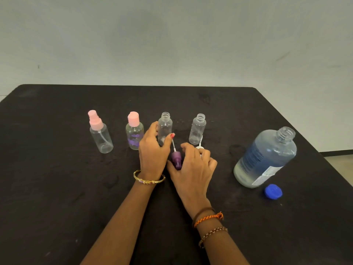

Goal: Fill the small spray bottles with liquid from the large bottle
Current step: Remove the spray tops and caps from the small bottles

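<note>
Two small clear bottles stand uncapped mid-table. My left hand [152, 150] grips the left one [165, 127], thumb and fingers curled round its body. The other open bottle [197, 129] stands free to its right. A purple spray head [176, 158] with its white dip tube lies on the table between my hands. My right hand [193, 169] curls over it, thumb against its left side. A white spray head [199, 148] lies partly hidden under my right fingers. The large bottle [265, 157] of bluish liquid stands open at the right, with its blue cap [273, 191] lying in front.
A clear bottle with a pink spray top [100, 134] and a purple-patterned bottle with a pink cap [134, 132] stand at the left, both closed. All of it rests on a black table [57, 188] whose far edge meets a pale wall.
</note>
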